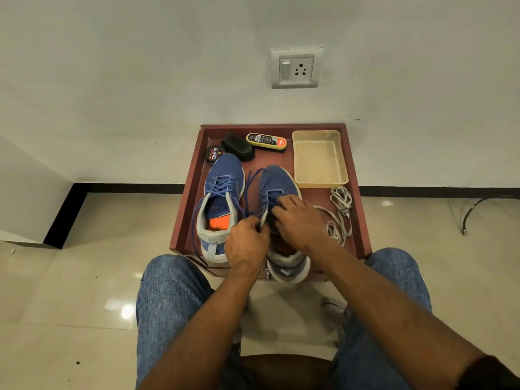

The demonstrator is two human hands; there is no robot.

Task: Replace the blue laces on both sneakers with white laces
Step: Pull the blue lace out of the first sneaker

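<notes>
Two blue sneakers stand side by side on a reddish-brown tray-like table [183,220]. The left sneaker [219,192] keeps its blue laces crossed, with loose ends trailing down its side. Over the right sneaker [278,181] both hands work at the lacing. My left hand [246,244] pinches the blue lace [253,175] by the shoe's collar. My right hand [298,218] lies across the tongue, fingers curled into the eyelet area on the lace. White laces [340,209] lie loose on the table to the right of that shoe.
At the back of the table lie a round polish tin [212,154], a black brush [239,147], a yellow-rimmed shoe-shine sponge [266,140] and a clear plastic tub [319,159]. A wall with a socket [295,68] stands behind; my jean-clad knees flank the front.
</notes>
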